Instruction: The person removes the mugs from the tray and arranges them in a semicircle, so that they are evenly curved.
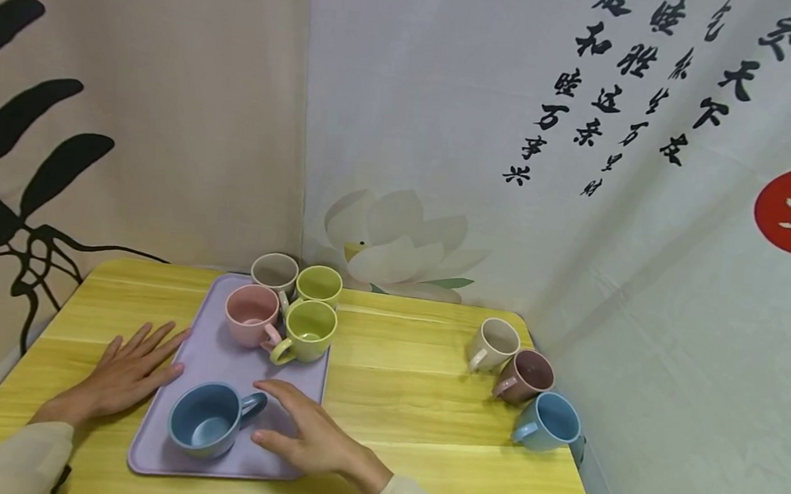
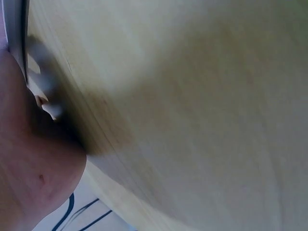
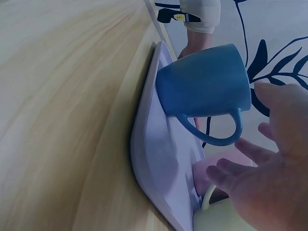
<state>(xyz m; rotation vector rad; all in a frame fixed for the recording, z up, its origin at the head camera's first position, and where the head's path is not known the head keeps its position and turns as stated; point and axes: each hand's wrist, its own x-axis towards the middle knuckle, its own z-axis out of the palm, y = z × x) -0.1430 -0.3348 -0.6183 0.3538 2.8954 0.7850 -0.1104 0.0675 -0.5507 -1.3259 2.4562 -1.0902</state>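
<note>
A blue mug (image 1: 205,420) stands upright near the front of a lilac tray (image 1: 205,356), its handle pointing right. Around that handle my right hand (image 1: 316,432) is spread, thumb and fingers apart, gripping nothing. The right wrist view shows the mug (image 3: 204,82) beside the fingertips (image 3: 248,150), close to its handle. My left hand (image 1: 126,374) lies flat with straight fingers on the table, its fingertips at the tray's left edge. Behind the blue mug stand a pink mug (image 1: 248,319) and a yellow-green mug (image 1: 310,330).
At the tray's back are a grey mug (image 1: 273,272) and another yellow-green mug (image 1: 322,281). Along the right table edge stand a cream mug (image 1: 496,346), a dark maroon mug (image 1: 525,378) and a second blue mug (image 1: 549,424). A printed cloth (image 1: 413,123) hangs behind the wooden table (image 1: 397,388).
</note>
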